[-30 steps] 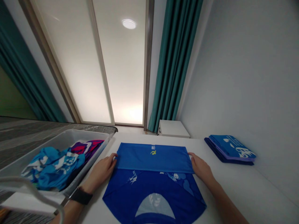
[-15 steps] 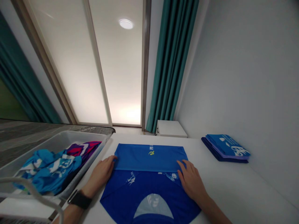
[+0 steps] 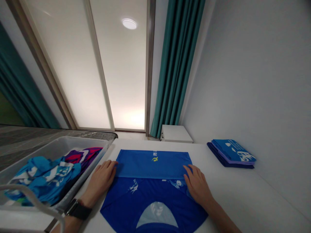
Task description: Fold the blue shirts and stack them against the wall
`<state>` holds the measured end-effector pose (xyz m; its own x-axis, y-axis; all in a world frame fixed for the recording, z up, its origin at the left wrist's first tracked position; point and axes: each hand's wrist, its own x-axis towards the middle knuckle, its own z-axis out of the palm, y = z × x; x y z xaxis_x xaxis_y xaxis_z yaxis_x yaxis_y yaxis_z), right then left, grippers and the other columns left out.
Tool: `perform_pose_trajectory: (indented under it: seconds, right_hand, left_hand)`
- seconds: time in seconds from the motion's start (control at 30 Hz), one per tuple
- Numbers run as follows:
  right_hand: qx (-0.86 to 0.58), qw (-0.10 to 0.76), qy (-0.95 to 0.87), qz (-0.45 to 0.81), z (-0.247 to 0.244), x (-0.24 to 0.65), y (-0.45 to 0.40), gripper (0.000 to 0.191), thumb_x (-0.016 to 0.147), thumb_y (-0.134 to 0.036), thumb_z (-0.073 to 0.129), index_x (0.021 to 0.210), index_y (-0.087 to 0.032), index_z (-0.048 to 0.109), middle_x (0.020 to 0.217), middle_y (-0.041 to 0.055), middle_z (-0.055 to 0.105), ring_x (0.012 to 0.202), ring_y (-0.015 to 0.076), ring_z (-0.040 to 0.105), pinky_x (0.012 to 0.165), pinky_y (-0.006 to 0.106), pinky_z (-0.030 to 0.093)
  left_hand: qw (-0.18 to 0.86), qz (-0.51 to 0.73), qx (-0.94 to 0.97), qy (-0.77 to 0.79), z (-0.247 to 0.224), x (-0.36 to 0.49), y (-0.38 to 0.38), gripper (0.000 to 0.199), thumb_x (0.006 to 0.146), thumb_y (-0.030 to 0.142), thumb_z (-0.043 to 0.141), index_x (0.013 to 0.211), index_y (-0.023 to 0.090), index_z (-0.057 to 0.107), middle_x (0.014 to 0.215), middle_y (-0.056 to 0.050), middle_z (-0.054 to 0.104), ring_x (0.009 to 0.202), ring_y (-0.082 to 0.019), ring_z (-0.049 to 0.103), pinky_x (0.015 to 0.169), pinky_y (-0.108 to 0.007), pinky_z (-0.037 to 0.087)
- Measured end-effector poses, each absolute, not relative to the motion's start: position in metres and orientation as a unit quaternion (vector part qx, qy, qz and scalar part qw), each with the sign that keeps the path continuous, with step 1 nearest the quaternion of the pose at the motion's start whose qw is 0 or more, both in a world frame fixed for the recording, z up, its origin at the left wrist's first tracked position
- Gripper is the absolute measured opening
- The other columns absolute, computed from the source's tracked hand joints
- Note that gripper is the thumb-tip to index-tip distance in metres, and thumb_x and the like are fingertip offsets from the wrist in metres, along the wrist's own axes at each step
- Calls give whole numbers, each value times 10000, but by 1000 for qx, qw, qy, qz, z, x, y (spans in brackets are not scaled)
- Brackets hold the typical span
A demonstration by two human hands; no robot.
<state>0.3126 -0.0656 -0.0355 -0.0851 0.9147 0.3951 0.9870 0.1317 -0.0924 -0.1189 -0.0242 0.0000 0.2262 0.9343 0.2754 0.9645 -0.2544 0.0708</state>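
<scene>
A blue T-shirt (image 3: 155,189) lies on the white table with its neckline towards me. Its far part is folded over into a lighter blue band (image 3: 136,165) with white and yellow print. At the band's left edge rests my left hand (image 3: 104,174), fingers stretched out and the tips touching the cloth; a dark watch is on that wrist. My right hand (image 3: 197,184) lies on the shirt's right edge, its fingers spread over the band and the darker cloth below. Neither hand is closed round the fabric.
To the left stands a translucent plastic bin (image 3: 73,140) holding crumpled blue and purple-red clothes (image 3: 60,174). A pale curved tube (image 3: 31,194) crosses in front of it. Folded clothes (image 3: 232,153) are stacked at the right, near the wall. Beyond the table (image 3: 233,194) is a white cabinet (image 3: 176,133).
The view has shifted slightly, so everything sits a little further left. Both hands remain at the shirt's side edges, and the fold looks the same.
</scene>
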Motion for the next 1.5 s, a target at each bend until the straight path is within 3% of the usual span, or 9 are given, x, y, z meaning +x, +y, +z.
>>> perform_pose_trajectory:
  seconds: [0.23, 0.43, 0.53, 0.77, 0.97, 1.1, 1.27, 1.4, 1.5]
  right_hand:
    - [-602, 168, -778, -61, -18, 324, -18, 427, 934, -151, 301, 1284, -178, 545, 1266, 112, 591, 1185, 222, 503, 1032, 396, 336]
    - [-604, 96, -791, 28, 3, 322, 42, 429, 905, -155, 388, 1316, -173, 508, 1330, 115, 543, 1216, 221, 478, 1018, 365, 335]
    - [-622, 60, -778, 62, 7, 324, 64, 457, 887, -183, 438, 1342, -177, 480, 1339, 118, 534, 1210, 225, 486, 1000, 364, 343]
    - [-593, 4, -797, 112, 17, 323, 87, 432, 796, -169, 548, 1226, -203, 582, 1135, 99, 628, 1075, 244, 546, 916, 367, 369]
    - [-564, -31, -806, 180, 32, 320, 98, 382, 754, -164, 588, 1135, -179, 622, 978, 45, 662, 835, 160, 596, 722, 234, 413]
    - [-569, -60, -795, 203, 36, 324, 107, 353, 723, -237, 637, 1070, -173, 657, 967, 44, 673, 815, 169, 594, 677, 233, 410]
    - [-561, -128, -780, 248, 37, 335, 118, 188, 706, -305, 664, 832, -176, 717, 765, -3, 686, 686, 159, 595, 615, 236, 405]
    - [-561, -139, -780, 240, 36, 341, 126, 157, 738, -284, 648, 834, -184, 723, 776, -9, 700, 699, 155, 608, 616, 227, 410]
    - [-576, -123, -784, 196, 36, 342, 133, 177, 769, -257, 626, 898, -182, 721, 879, 27, 719, 794, 183, 631, 676, 242, 426]
  left_hand:
    - [59, -110, -834, -537, 21, -75, -2, 378, 937, 178, 355, 1261, 241, 539, 1203, -92, 593, 1119, -251, 529, 952, -383, 391]
    - [49, -23, -849, -525, 42, -55, 63, 413, 887, 128, 419, 1276, 192, 541, 1248, -133, 575, 1159, -278, 513, 959, -420, 389]
    - [30, 35, -859, -510, 48, -59, 87, 376, 897, 166, 419, 1240, 171, 572, 1210, -155, 596, 1136, -290, 544, 964, -447, 385]
    - [-50, 77, -862, -499, 51, -76, 111, 384, 850, 292, 516, 1222, 223, 578, 1170, -113, 633, 1126, -283, 563, 976, -437, 383]
    - [-123, 100, -852, -499, 54, -83, 126, 373, 770, 304, 557, 1121, 187, 608, 1038, -86, 666, 900, -220, 638, 799, -307, 469]
    - [-163, 120, -846, -494, 56, -87, 135, 314, 716, 325, 579, 994, 196, 648, 909, -36, 685, 806, -196, 629, 691, -265, 460]
    - [-186, 151, -839, -488, 57, -92, 143, 216, 665, 326, 597, 816, 186, 660, 721, -3, 655, 682, -184, 594, 603, -255, 426]
    - [-182, 154, -844, -481, 55, -93, 146, 186, 682, 319, 592, 798, 188, 655, 711, -3, 654, 672, -185, 593, 591, -256, 420]
    - [-159, 134, -851, -482, 53, -89, 149, 171, 731, 302, 572, 832, 191, 653, 813, -27, 681, 753, -197, 619, 658, -270, 448]
